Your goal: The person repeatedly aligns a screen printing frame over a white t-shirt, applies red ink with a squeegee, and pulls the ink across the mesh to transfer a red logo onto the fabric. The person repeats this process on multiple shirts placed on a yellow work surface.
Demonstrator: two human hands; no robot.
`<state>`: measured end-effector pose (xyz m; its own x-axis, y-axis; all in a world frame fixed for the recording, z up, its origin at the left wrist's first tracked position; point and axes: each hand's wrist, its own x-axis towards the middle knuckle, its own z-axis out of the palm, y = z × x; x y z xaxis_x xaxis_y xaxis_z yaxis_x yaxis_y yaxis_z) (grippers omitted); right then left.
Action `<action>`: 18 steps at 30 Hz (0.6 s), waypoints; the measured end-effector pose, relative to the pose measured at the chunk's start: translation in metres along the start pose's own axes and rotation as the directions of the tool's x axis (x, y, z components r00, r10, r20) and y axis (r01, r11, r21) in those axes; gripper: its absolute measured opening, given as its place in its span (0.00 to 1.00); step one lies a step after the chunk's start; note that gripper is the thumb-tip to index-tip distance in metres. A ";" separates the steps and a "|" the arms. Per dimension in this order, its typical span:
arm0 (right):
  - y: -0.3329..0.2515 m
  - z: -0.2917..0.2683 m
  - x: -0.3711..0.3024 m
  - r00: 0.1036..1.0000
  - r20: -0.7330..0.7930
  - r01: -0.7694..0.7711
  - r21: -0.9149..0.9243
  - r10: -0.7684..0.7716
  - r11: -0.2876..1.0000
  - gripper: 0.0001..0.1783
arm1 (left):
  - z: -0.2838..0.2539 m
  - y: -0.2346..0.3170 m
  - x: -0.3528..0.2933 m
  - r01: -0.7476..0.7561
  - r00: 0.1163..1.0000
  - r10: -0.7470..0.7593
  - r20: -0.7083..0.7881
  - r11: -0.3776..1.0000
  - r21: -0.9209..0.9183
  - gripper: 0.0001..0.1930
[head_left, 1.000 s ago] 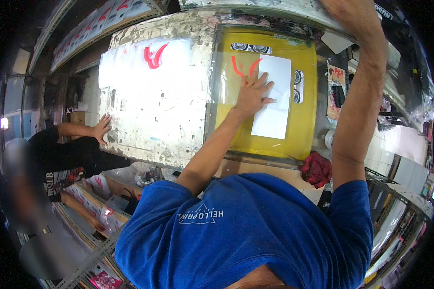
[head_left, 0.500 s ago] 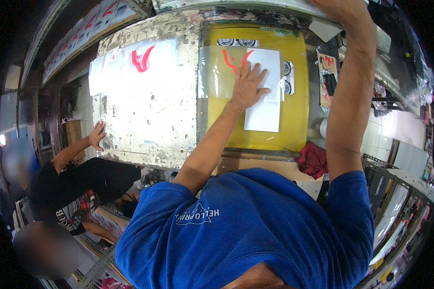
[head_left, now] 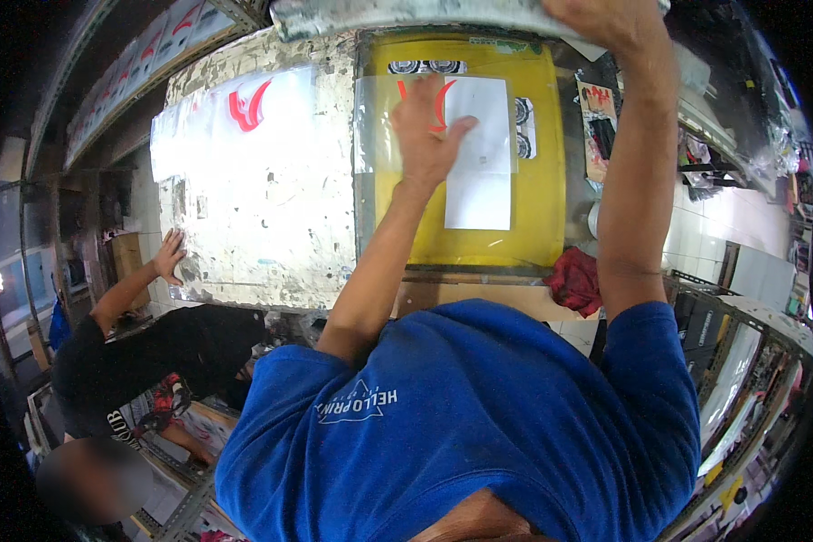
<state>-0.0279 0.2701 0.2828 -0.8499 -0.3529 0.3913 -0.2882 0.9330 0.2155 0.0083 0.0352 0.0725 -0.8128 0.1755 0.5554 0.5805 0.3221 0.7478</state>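
My left hand (head_left: 422, 144) is open above the yellow board (head_left: 537, 217), thumb apart and fingers blurred, over the clear plastic sheet (head_left: 379, 135) with red curved strokes. A white paper sheet (head_left: 479, 199) lies beside it on the board, partly under the plastic. My right arm reaches to the far edge, where my right hand (head_left: 610, 23) is by a pale, stained bar (head_left: 406, 18). The top edge cuts off its fingers, so its grip does not show. Printed cards with round black designs (head_left: 524, 131) lie at the board's right and far sides.
Left of the board is a paint-flecked white table (head_left: 271, 217) bearing another clear sheet with a red mark (head_left: 248, 104). A person in black leans at the left, one hand (head_left: 169, 256) on the table's edge. A dark red cloth (head_left: 574, 282) lies at the near right corner.
My left hand has moved left off the white paper, toward the red strokes on the plastic. The view has shifted slightly, and more of the pale bar shows at the top.
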 end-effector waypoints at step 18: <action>-0.162 0.106 -0.156 0.915 0.391 -0.278 0.420 0.105 0.864 0.37 | -0.091 -0.028 -0.159 0.336 0.942 -0.328 -0.074 0.911 0.239 0.38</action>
<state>0.1050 0.1819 0.0923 -0.9798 -0.1974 0.0310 -0.1976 0.9339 -0.2981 0.1258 -0.0863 -0.0032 -0.9523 -0.0093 0.3049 0.2444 0.5749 0.7809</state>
